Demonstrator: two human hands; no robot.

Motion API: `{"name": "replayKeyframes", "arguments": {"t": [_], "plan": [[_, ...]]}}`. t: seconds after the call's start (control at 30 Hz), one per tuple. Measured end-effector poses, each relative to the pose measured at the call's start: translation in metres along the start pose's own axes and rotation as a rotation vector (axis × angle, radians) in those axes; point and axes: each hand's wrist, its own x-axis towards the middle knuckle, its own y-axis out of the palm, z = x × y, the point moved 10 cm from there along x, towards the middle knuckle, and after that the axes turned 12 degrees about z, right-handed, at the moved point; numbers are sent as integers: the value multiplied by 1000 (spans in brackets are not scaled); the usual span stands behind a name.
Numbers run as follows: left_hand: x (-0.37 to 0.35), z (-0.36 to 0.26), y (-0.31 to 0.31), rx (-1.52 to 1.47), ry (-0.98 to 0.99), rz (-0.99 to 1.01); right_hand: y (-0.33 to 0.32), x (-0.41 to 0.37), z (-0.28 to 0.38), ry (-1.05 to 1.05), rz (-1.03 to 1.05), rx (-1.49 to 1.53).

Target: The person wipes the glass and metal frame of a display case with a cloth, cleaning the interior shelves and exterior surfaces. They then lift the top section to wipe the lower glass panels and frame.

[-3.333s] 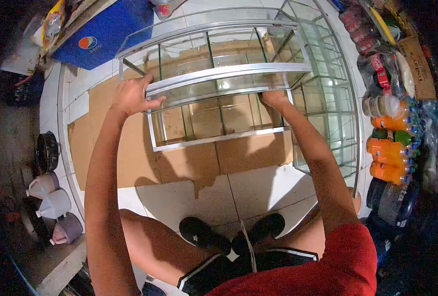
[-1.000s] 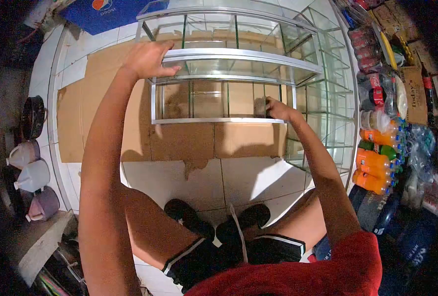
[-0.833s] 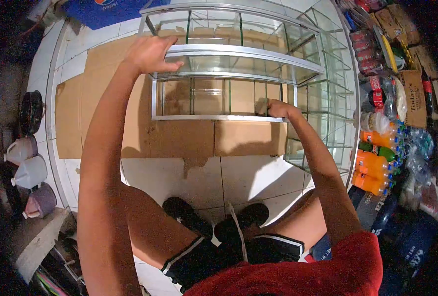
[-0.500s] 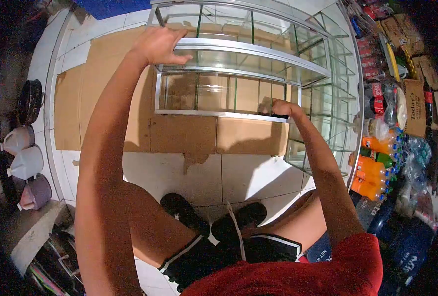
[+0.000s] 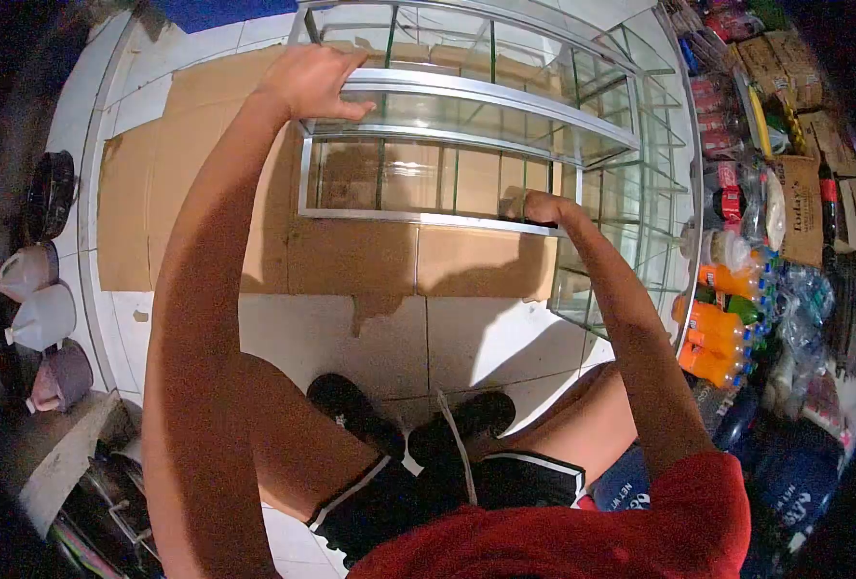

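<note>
A glass display case (image 5: pixel 490 94) with silver metal edging stands before me on flattened cardboard (image 5: pixel 196 183). My left hand (image 5: pixel 317 85) grips its upper left metal edge, thumb along the front rail and fingers over the top. Lower down on the right, my right hand (image 5: pixel 548 207) is closed, at the right end of the bottom rail (image 5: pixel 428 219). A small dark patch shows under its fingers, and I cannot tell what they hold. Beside the hand, a greyish shape shows in the glass pane.
More glass panels (image 5: pixel 630 207) stand to the right of the case. Further right are orange drink bottles (image 5: pixel 717 338), a cardboard box (image 5: pixel 802 212) and other bottles. Plastic jugs (image 5: pixel 42 317) line the left side. My dark shoes (image 5: pixel 351 410) rest on white floor tiles (image 5: pixel 336 338).
The whole view has shifted slightly, with the scene a little further left and up. Both hands keep their places on the case.
</note>
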Motion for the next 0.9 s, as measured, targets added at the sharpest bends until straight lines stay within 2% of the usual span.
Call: {"name": "replayKeyframes", "arguments": {"t": [0.07,0.13,0.2,0.27,0.33,0.37,0.43,0.47,0.5,0.57,0.63,0.7,0.73,0.77,0.83,0.9], "plan": [[-1,0,-2,10,8,-17,5,2,-6,34,62,-73],[-2,-1,-3,25,20,-33,10,11,-17,-54,-2,4],[-1,-2,-4,17,34,-32,-14,-15,21,-33,35,94],[1,0,-2,1,28,-28,-6,-24,29,-11,74,188],[2,2,1,-11,21,-23,-15,-31,16,-113,-225,905],[3,2,2,-17,26,-20,-20,-32,16,-116,-228,905],[3,3,3,-17,32,-15,-29,-35,45,-343,-123,504],[3,3,4,-28,20,7,-33,-40,53,-498,-152,559],[4,3,4,-38,10,27,-33,-40,49,-498,-162,561],[4,2,4,-18,14,-7,-14,-28,21,-174,39,561],[1,3,-1,11,17,-35,-28,-32,12,-225,-18,637],[4,3,3,-30,-4,38,-29,-36,4,-318,-109,820],[6,3,5,-23,21,-11,-33,-44,-2,-101,-252,1070],[8,2,7,-14,37,-12,-42,-47,12,-100,-267,1082],[6,3,4,-41,38,-46,-65,-62,10,333,-378,378],[5,1,1,-43,38,-41,-44,-44,-13,401,-312,471]]}}
